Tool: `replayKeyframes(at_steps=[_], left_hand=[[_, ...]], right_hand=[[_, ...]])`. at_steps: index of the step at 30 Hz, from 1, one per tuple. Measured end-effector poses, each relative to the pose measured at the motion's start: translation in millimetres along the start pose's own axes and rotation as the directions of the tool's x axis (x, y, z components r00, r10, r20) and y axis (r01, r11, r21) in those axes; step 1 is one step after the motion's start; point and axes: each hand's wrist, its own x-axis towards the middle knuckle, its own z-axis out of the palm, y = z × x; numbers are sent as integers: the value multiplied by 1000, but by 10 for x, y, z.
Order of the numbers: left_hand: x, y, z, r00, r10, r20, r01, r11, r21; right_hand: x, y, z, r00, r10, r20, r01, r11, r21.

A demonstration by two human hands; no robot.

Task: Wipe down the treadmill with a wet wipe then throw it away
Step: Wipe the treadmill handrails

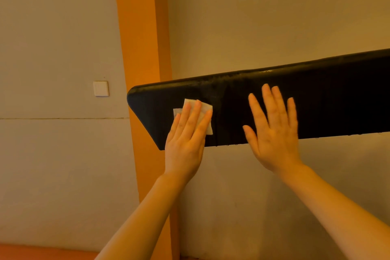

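**Head view: wipe pressed flat near the left end of the treadmill panel**

The head camera looks at a black treadmill panel (316, 99) that slants up toward the right in front of a beige wall (253, 17). The left hand (185, 139) lies flat with straight fingers on a white wet wipe (205, 110), pressing it against the panel's face just in from its rounded left end. Spread fingers cover most of the wipe, probably so the whole sheet stays in contact and does not bunch up as it slides. The right hand (274, 131) is also flat, fingers fanned and holding nothing, planted on the middle of the panel; judging by its position, it steadies the panel against the wiping pressure. Damp streaks and small droplets show along the top edge and lower edge, suggesting wiping is well under way.

No bin or other container is visible, so where the wipe will be discarded cannot be told. An orange pillar (139, 27) and a wall switch (101, 88) sit behind.
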Motion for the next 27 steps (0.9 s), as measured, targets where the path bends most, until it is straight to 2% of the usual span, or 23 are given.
replayKeyframes(at_steps=[2, 7, 11, 17, 23, 27], left_hand=[[-91, 52, 20, 999, -2, 43, 1, 1000, 26], [-96, 75, 2, 994, -5, 113, -5, 996, 90], [106, 26, -14, 995, 28, 92, -36, 995, 94], [374, 71, -19, 999, -8, 54, 2, 993, 119], [59, 136, 3, 985, 46, 167, -68, 989, 129], [17, 188, 27, 979, 3, 203, -40, 983, 180]], right_hand=[[-21, 115, -18, 999, 31, -11, -31, 999, -18], [-65, 229, 46, 1000, -15, -3, 15, 999, -47], [-78, 237, 79, 1000, -14, -11, 13, 998, -64], [-77, 249, 93, 999, -21, -26, 19, 998, -63], [-83, 252, 105, 999, -26, -23, 24, 998, -65], [-75, 251, 98, 999, -26, -25, 25, 998, -57]])
